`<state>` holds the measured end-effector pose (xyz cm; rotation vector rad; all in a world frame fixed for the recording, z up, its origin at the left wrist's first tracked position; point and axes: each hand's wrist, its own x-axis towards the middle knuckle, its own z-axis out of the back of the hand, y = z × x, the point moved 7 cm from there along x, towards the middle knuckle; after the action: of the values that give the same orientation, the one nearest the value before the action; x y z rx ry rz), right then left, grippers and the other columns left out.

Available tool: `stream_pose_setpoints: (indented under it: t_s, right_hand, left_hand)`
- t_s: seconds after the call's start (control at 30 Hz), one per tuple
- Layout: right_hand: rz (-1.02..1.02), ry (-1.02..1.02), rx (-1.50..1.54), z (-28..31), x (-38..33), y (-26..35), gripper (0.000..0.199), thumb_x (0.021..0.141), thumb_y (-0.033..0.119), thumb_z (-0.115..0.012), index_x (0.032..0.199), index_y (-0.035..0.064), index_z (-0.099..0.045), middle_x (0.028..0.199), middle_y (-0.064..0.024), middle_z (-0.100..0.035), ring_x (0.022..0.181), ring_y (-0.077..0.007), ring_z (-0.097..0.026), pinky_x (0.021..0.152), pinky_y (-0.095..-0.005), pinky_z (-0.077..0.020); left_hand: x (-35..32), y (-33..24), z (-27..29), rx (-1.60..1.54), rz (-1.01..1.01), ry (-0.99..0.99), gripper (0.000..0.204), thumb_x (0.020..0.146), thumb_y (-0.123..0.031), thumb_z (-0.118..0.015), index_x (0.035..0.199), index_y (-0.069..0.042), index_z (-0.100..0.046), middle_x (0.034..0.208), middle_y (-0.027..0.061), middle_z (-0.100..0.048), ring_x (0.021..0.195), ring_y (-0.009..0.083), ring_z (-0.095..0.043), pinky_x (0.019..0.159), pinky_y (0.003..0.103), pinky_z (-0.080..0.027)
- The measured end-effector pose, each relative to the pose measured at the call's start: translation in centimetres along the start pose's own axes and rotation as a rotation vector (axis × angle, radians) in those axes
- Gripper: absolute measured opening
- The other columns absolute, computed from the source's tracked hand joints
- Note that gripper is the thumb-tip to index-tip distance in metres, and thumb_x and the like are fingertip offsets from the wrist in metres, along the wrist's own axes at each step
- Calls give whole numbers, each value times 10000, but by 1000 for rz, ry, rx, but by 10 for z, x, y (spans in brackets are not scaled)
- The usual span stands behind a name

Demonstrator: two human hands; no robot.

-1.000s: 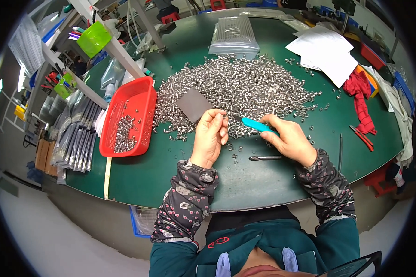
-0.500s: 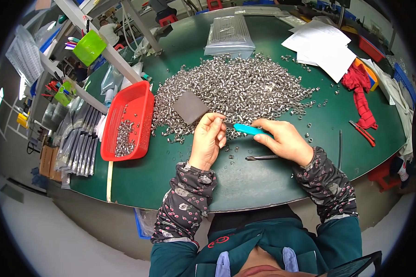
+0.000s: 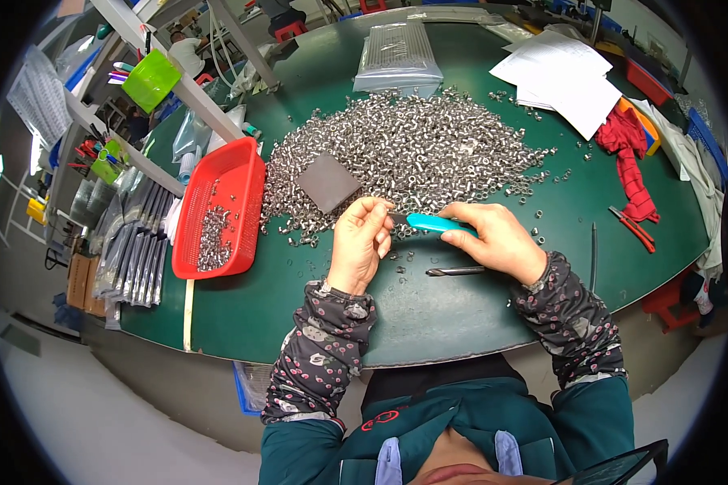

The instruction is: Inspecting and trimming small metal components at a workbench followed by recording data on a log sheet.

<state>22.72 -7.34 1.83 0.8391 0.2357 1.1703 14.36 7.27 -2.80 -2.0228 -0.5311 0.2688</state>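
Observation:
My right hand (image 3: 493, 239) is closed around a teal-handled knife (image 3: 430, 223), its dark blade pointing left. At the blade's tip my left hand (image 3: 359, 241) pinches with thumb and forefinger; what sits between them is too small and covered to make out. Behind both hands spreads a big heap of small metal rings (image 3: 412, 145). A dark grey square block (image 3: 328, 183) lies on the heap's near left side, just beyond my left hand. Under my right hand a drill bit (image 3: 455, 272) lies on the green table (image 3: 412, 323), near a few loose rings.
A red plastic basket (image 3: 255, 182) holding some rings stands left of the heap. To the right lie red-handled pliers (image 3: 635, 230), a red cloth (image 3: 628, 158), a thin dark rod (image 3: 594, 257) and white papers (image 3: 554, 77). A bagged bundle of tubes (image 3: 398, 56) sits behind the heap.
The whole view has shifted slightly. Both hands keep the same hold, with the knife blade still at my left fingertips.

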Motion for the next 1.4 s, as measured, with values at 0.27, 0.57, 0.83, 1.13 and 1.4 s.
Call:
stream_pose_setpoints:
  t_s: [0.27,0.57,0.83,1.13,1.4]
  right_hand:
    - [77,-100,-168,5,-3,7,246,764,243,-580,943,75,-562,764,-118,-577,702,-303,-568,615,-398,-441]
    - [163,-207,-375,10,-6,19,228,703,197,-636,885,92,-550,651,-83,-493,617,-268,-541,557,-377,-433]
    - [299,-301,-538,13,-9,29,296,641,168,-674,901,92,-554,644,-47,-469,610,-210,-521,550,-335,-419]
    - [331,-305,-555,15,-11,35,370,607,122,-682,951,54,-566,666,-50,-467,589,-212,-482,539,-333,-387]
    - [330,-303,-562,15,-11,35,371,616,133,-678,962,64,-564,678,-43,-469,608,-206,-486,556,-331,-386]
  left_hand:
    - [0,3,2,20,26,-34,134,850,-146,-536,888,-18,-550,662,17,-515,494,36,-416,385,160,-352]
    - [1,6,5,17,63,-43,137,849,-154,-539,879,-21,-555,653,9,-514,485,33,-417,381,157,-345]
    - [0,5,4,30,73,-47,141,848,-159,-541,876,-20,-546,658,14,-514,485,37,-417,376,161,-344]
    - [1,5,3,48,69,-34,147,850,-169,-539,857,-22,-535,647,9,-502,480,38,-408,365,161,-339]
    - [1,5,4,98,59,-43,158,857,-188,-532,833,-32,-530,624,1,-486,442,32,-380,351,161,-320]
